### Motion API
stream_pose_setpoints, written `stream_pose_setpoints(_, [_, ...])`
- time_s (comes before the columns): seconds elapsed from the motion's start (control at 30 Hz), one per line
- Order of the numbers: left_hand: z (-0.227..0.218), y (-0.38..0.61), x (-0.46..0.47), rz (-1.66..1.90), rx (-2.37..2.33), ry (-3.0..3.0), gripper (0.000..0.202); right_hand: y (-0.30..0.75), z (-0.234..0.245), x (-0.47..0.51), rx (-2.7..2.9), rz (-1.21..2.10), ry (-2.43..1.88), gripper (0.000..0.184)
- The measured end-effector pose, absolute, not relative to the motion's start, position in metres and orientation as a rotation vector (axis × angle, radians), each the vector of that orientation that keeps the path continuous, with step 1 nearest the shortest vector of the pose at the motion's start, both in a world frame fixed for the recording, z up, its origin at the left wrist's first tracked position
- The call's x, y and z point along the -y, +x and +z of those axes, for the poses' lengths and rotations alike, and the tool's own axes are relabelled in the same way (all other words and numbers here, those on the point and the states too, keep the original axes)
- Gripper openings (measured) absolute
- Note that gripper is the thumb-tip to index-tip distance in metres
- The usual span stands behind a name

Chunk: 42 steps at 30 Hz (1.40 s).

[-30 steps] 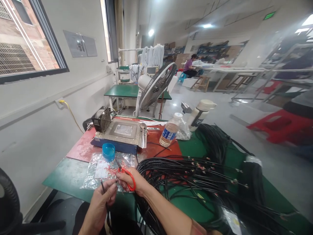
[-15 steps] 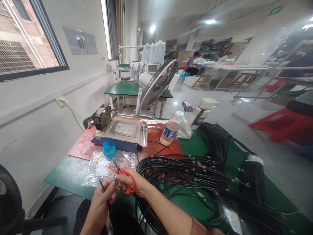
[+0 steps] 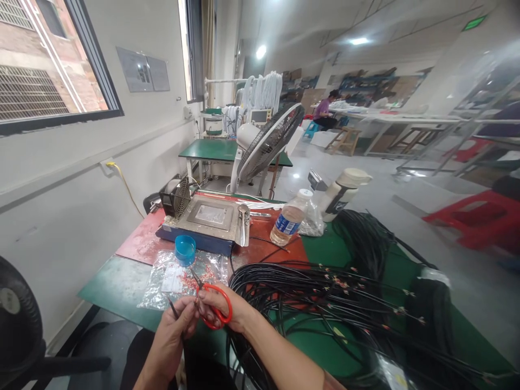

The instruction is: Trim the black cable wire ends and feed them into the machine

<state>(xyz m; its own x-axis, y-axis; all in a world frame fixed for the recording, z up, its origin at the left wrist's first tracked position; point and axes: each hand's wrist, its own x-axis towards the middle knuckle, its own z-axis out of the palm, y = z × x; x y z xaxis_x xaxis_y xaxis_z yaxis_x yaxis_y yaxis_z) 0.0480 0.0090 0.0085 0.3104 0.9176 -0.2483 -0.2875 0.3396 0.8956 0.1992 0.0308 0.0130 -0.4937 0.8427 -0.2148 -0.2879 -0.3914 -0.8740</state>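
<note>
Head view, L hand: L hand (image 3: 173, 327) low centre; thin blk cable (image 3: 173, 309) pinched betw. thumb & fingers, upper end poking out above; rest hidden by hand.
R hand: R hand (image 3: 217, 311) just beside L hand, fingertips brought together w/ L's; gap, if any, can't be told. Red-handled scissors (image 3: 212, 285) gripped, fingers clamped round handle loops.
Scissors: held over near edge of bag, blades pointed up-left; whether blades are parted can't be told.
Bag: clear plastic bag (image 3: 151, 292) laid flat on green table (image 3: 103, 284), topped w/ white slip (image 3: 173, 278) & scattered red-orange bits (image 3: 208, 269).
Blue cap: open blue cap (image 3: 185, 252) set at bag's far edge, in front of blue-based machine (image 3: 195, 236).
Machine: small blk fan (image 3: 177, 198) mounted at its L end; metal scoop (image 3: 242, 225) laid at R end.
Bottle: blue-labelled bottle (image 3: 287, 221) stood R of machine; white flask (image 3: 343, 192) placed beyond, to R.
Cable heap: blk cable bundle (image 3: 280, 273) spread R of hands, partly covered by R forearm; stripped, coloured ends seen on R.
Background: large fan (image 3: 270, 143) seen past table; person in purple (image 3: 324, 108) seated at far bench.
</note>
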Motion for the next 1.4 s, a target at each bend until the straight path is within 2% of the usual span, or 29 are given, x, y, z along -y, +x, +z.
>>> stream_pose_setpoints(0.37, [0.004, 0.049, -0.007, 1.030, -0.965, 0.851, 0.027, 0.197, 0.006, -0.031, 1.168, 1.835, -0.908, 0.041])
stream_pose_setpoints(0.57, [0.006, 0.050, -0.008, 1.013, -0.921, 0.881, 0.027, 0.196, 0.007, -0.031, 1.100, 1.889, -0.851, 0.049])
stream_pose_setpoints(0.9, [0.000, 0.047, -0.008, 0.954, -0.826, 0.894, 0.023, 0.196, 0.008, -0.030, 1.013, 1.942, -0.924, 0.044])
stream_pose_setpoints(1.1, [0.004, 0.043, -0.011, 0.895, -0.843, 0.939, 0.028, 0.195, 0.012, -0.030, 1.060, 1.924, -0.907, 0.051])
stream_pose_setpoints(1.4, [0.002, 0.039, -0.010, 0.857, -0.870, 1.014, 0.025, 0.197, 0.015, -0.030, 1.054, 1.963, -0.963, 0.040])
